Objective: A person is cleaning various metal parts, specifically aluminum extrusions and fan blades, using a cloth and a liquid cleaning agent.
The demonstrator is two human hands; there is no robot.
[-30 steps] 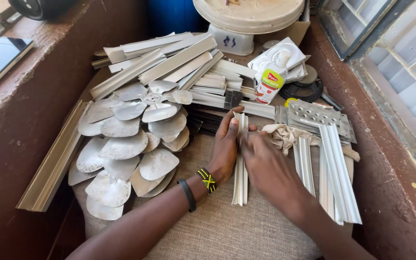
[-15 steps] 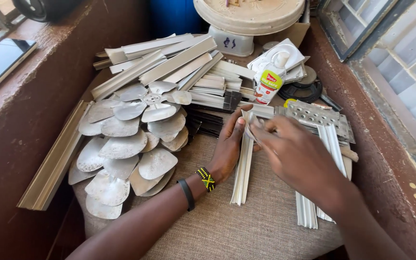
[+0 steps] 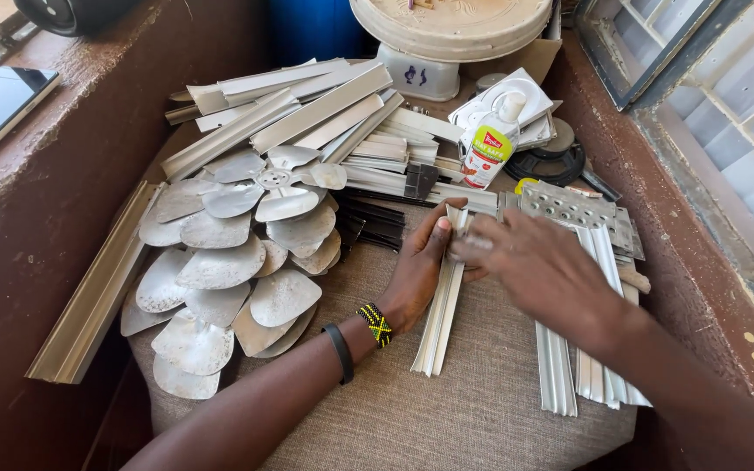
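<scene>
Left hand [image 3: 421, 275] and right hand [image 3: 538, 262] pinching top of white strips [image 3: 442, 305] at surface middle. More strips [image 3: 591, 349] sorted near right edge; fan blades [image 3: 237, 279] piled left, untouched.

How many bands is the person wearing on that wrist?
2, both on the left forearm: a beaded band of black and yellow nearest the left hand, and a plain black band just behind it. The right wrist looks bare.

Single head-worn view, looking steeply down and forward from close above a cloth-covered surface [image 3: 482, 427]. Left hand [image 3: 421, 275] and right hand [image 3: 538, 266] near frame centre; window frame [image 3: 700, 131] along right edge.
</scene>
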